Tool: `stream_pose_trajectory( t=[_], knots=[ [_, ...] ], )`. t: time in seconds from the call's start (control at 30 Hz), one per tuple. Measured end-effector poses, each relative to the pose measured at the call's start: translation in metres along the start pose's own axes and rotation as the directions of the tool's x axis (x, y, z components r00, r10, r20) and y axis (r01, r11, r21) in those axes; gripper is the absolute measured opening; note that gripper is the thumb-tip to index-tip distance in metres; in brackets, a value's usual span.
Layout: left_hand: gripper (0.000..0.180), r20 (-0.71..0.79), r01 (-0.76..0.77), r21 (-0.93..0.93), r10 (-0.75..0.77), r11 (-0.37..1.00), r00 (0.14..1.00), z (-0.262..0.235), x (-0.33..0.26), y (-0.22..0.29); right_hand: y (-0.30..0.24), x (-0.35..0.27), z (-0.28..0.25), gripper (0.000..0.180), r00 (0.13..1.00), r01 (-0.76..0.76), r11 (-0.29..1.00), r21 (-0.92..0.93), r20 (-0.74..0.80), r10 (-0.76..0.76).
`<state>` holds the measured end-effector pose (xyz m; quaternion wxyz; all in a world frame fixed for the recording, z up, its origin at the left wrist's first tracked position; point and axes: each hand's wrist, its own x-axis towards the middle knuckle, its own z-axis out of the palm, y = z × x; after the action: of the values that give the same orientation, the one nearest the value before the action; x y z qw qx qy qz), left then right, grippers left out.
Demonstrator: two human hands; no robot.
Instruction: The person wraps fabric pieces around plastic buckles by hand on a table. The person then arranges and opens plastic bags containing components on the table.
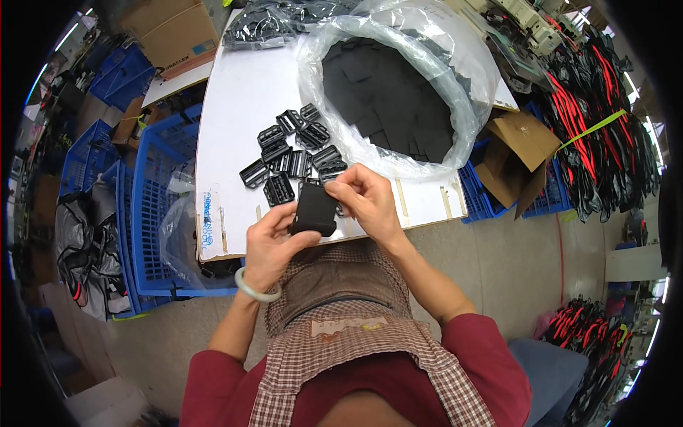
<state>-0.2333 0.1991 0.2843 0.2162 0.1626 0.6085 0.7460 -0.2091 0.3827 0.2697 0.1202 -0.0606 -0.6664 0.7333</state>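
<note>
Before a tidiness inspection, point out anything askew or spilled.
The open cardboard box right of the table looks askew: it tilts over a blue crate, flaps splayed. The black buckles lie loosely heaped, but nothing clearly looks spilled.

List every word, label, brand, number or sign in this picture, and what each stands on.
Wording is described, not copied.
Cardboard box, upper left: dark printed lettering, large enough to read.
White tabletop, near-left corner: blue lettering, sideways, too small to read surely.
Checked apron patch: letters, too small to read.
Clear plastic bag: faint marks, too blurred to read.
Black webbing piece in the left hand and right hand: no text visible.
</note>
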Motion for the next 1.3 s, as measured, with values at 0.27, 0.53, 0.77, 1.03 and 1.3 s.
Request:
stream_pose_trajectory(
  t=[0.27, 0.53, 0.77, 1.03, 1.3],
  knots=[
    [0.045, -0.637, 0.312, 0.632, 0.247, 0.709, 0.730, -0.214, -0.061, -0.006, 0.053, 0.163, -0.050, 0.040, 0.910, 0.018, 0.291, -0.956, -0.105, -0.402],
    [0.052, -0.077, -0.088, 0.942, 0.465, 0.322, 0.882, -0.119, 0.040, -0.049, 0.048, 0.171, -0.061, 0.016, 0.904, -0.101, 0.306, -0.947, -0.216, -0.370],
    [0.024, -0.212, 0.166, 0.943, 0.135, 0.288, 0.968, -0.113, 0.088, -0.057, -0.024, 0.075, -0.046, 0.020, 0.989, 0.054, 0.988, -0.146, -0.127, -0.073],
    [0.014, -0.204, 0.153, -0.239, -0.204, 0.959, 0.958, -0.059, 0.035, -0.003, 0.001, 0.047, 0.054, 0.017, 0.995, -0.009, 0.983, 0.183, 0.095, -0.009],
    [0.009, -0.380, -0.187, -0.361, 0.039, 0.913, 0.924, -0.039, 0.017, -0.019, -0.001, 0.022, 0.076, 0.008, 0.992, 0.112, 0.988, 0.104, -0.064, -0.106]
  ],
)
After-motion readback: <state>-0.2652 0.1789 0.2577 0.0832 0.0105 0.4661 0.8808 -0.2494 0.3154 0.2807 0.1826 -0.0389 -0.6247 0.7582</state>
